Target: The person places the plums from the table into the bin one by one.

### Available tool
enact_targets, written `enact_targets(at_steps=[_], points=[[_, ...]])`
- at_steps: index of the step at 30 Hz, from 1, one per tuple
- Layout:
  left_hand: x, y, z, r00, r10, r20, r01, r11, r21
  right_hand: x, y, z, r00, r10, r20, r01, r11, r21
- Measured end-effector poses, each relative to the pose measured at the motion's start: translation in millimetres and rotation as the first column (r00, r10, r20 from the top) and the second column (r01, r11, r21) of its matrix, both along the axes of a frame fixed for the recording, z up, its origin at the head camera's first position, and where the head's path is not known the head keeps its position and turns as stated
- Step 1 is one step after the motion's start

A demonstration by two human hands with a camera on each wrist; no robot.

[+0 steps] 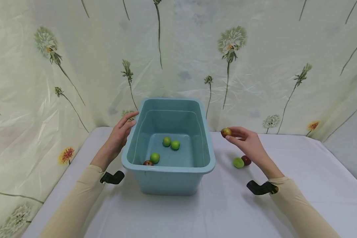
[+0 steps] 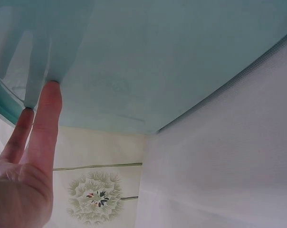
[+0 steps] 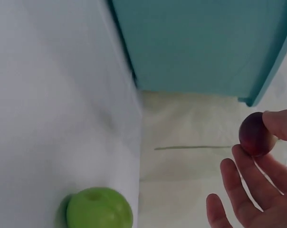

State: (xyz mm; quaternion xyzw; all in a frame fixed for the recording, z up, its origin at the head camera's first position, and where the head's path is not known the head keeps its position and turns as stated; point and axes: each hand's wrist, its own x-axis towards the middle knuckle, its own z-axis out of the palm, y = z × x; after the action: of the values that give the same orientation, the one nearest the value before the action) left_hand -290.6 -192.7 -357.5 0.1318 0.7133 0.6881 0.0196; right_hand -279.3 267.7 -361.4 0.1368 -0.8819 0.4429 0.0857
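Observation:
My right hand [image 1: 246,140] pinches a plum [image 1: 226,132] between thumb and fingertips, above the table to the right of a blue plastic tub [image 1: 172,180]. This plum [image 3: 256,135] looks dark red in the right wrist view and more yellowish in the head view. My left hand [image 1: 116,138] is at the tub's left side, its fingers extended, fingertips against or very near the wall. Inside the tub are green fruits [image 1: 155,158] and a red one [image 1: 148,163], partly hidden by the near rim. Below my right hand lie a green fruit [image 1: 238,162] and a dark red fruit [image 1: 246,160].
A white cloth [image 1: 223,211] covers the table. Behind it hangs a pale curtain [image 1: 184,49] printed with dandelions. Each wrist carries a black camera mount, the left one [image 1: 113,178] near the tub's front left corner.

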Motion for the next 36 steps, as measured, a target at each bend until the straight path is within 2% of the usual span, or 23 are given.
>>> enact_targets(at_steps=[5,16,27,36], points=[[1.1,0,0.1,1.0,0.004,0.0,-0.004,1.0,0.019,-1.6,-5,4.4,1.0,0.002,-0.009,-0.002,0.999,-0.036],[1.2,1,0.0,1.0,-0.005,-0.013,0.005,1.0,0.019,-4.1,-14,17.7,0.996,0.02,-0.081,-0.021,1.0,-0.009],[-0.4,1,-1.7,1.0,-0.02,-0.007,0.02,0.997,0.07,-6.9,-25,28.5,0.998,-0.014,-0.063,0.006,0.993,-0.116],[-0.9,2,-1.7,1.0,-0.017,-0.006,0.018,0.998,0.066,13.6,-46,57.5,0.994,0.029,-0.106,-0.043,0.989,-0.138]])
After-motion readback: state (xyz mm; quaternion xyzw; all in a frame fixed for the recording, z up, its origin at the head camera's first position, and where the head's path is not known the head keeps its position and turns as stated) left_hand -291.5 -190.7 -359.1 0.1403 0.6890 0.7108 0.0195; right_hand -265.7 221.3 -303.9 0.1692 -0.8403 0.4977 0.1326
